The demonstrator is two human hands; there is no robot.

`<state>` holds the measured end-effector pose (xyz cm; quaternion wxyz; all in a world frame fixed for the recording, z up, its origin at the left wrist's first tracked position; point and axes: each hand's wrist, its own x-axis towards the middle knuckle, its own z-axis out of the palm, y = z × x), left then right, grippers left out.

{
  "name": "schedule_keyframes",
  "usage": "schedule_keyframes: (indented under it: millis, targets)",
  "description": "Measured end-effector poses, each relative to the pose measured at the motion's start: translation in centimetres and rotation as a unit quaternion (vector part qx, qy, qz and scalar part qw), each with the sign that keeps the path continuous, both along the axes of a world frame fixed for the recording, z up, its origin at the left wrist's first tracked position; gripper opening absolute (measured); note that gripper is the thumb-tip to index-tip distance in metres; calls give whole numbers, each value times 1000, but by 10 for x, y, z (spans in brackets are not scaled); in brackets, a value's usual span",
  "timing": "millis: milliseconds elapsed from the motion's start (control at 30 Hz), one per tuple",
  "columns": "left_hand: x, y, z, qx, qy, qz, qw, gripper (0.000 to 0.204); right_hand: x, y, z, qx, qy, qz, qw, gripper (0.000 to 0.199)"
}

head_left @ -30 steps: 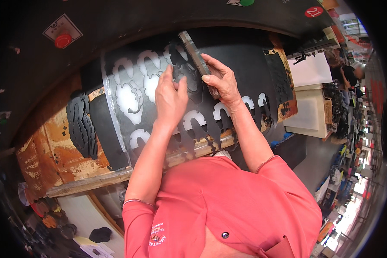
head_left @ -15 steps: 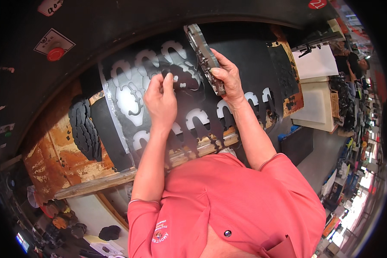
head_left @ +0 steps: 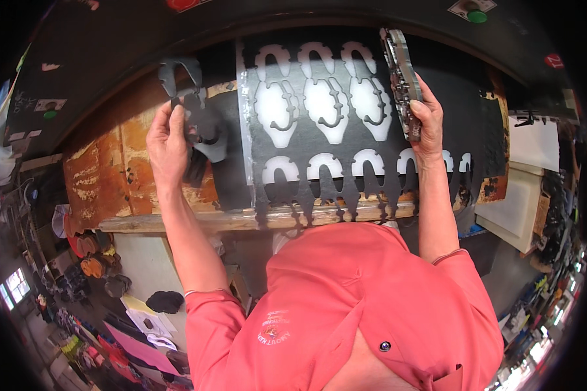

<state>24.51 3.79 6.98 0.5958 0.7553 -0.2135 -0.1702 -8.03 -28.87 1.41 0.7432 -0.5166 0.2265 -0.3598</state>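
My left hand point(head_left: 168, 140) is off to the left, thumb and fingers pinched on a dark, horseshoe-shaped cut piece point(head_left: 179, 73), blurred by motion. Under and beside it lies a pile of black cut pieces point(head_left: 209, 140), partly covered by the held one. A metal cutting die point(head_left: 401, 85), tall and narrow as seen edge-on, is gripped upright in my right hand point(head_left: 428, 124). The die stands over the right part of a black sheet point(head_left: 306, 146). Rows of horseshoe and shoe-upper-like openings in that sheet show white beneath.
A worn orange-brown board point(head_left: 111, 169) lies under the sheet, with a wooden rail point(head_left: 150, 223) along its near edge. The dark machine beam point(head_left: 293, 14) spans the far side and carries a green button point(head_left: 477, 16). To the right stands a pale box-like stand point(head_left: 515, 202).
My left hand has swung left from the sheet to the pile with the cut piece. My right hand still holds the die. The view has turned, uncovering more openings in the sheet.
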Motion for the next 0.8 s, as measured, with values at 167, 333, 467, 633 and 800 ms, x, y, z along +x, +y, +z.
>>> schedule_keyframes:
  millis: [167, 333, 467, 633, 800]
  targets:
    - [40, 47, -39, 221, -155, 77, 960, 34, 0, 0, 2, 7, 19, 10, 1000, 69]
    - [28, 43, -52, 329, -337, 166, 866, 30, 3, 3, 2, -14, 51, -30, 998, 70]
    - [-18, 2, -38, 172, -365, 129, 906, 26, -2, 4, 10, 12, 62, -17, 998, 68]
    - [-106, -50, -30, 71, -350, -122, 926, 26, -20, -5, 32, -215, 187, -57, 957, 65]
    - [-141, -88, -36, 80, -418, -247, 870, 39, -15, -10, 24, -444, 360, -124, 811, 66]
